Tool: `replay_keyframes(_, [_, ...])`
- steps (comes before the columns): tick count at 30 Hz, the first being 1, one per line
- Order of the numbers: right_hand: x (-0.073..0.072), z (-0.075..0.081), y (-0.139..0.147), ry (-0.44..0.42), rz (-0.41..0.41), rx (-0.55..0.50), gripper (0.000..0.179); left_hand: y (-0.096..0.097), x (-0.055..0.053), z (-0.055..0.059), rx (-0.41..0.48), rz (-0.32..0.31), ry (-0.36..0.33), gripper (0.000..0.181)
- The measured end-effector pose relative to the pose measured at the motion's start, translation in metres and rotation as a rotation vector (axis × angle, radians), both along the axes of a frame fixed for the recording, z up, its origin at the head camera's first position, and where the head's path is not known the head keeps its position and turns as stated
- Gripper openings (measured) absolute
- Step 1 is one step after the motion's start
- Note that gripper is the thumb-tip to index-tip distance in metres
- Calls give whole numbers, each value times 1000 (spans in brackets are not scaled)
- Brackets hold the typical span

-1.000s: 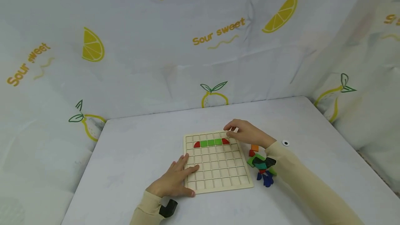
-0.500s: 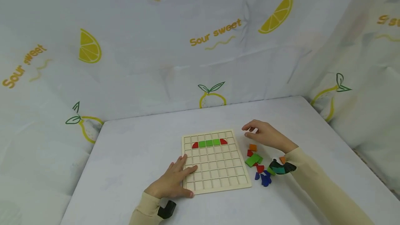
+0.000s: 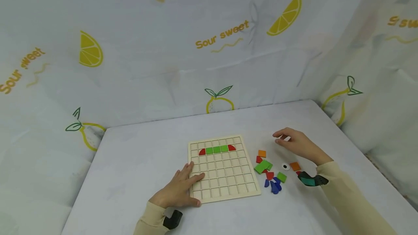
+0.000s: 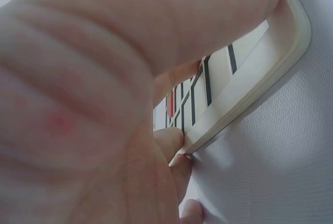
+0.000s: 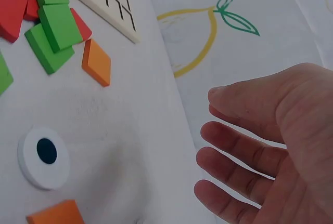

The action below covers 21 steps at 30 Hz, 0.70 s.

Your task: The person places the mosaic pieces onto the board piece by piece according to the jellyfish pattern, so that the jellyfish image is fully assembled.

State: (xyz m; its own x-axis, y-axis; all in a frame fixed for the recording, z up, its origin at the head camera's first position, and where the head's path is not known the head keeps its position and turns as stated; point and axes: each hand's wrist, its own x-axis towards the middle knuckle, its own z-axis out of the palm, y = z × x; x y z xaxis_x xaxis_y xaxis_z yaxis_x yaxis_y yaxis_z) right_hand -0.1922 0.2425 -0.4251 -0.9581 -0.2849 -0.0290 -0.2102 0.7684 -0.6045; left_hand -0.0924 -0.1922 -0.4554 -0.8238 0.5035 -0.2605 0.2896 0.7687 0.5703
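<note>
My left hand rests on the left edge of a pale wooden grid board, fingers spread and straight. In the left wrist view the palm covers much of the board's near side. On an upper row of the board lie green squares with a red quarter-round piece at either end. My right hand hovers over the table right of the board, fingers loosely bent and holding nothing. Below it in the head view are a white disc with a black dot and an orange square.
Right of the board lies a loose heap: green pieces, a red piece, blue pieces and another orange square. A lone green piece lies beside the blue ones. A white printed cloth hangs behind the table.
My right hand has moved right, away from the board's upper right corner, uncovering the loose pieces and the white disc. The left hand stays on the board. The head view has shifted slightly.
</note>
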Motion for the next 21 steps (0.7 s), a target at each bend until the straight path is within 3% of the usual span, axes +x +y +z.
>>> replay_keyframes(11, [8, -13, 29, -38, -54, 10, 33, -1, 0, -2, 3, 4, 3, 87])
replay_keyframes(21, [19, -27, 22, -66, -55, -6, 30, -1, 0, -2, 15, -5, -1, 87])
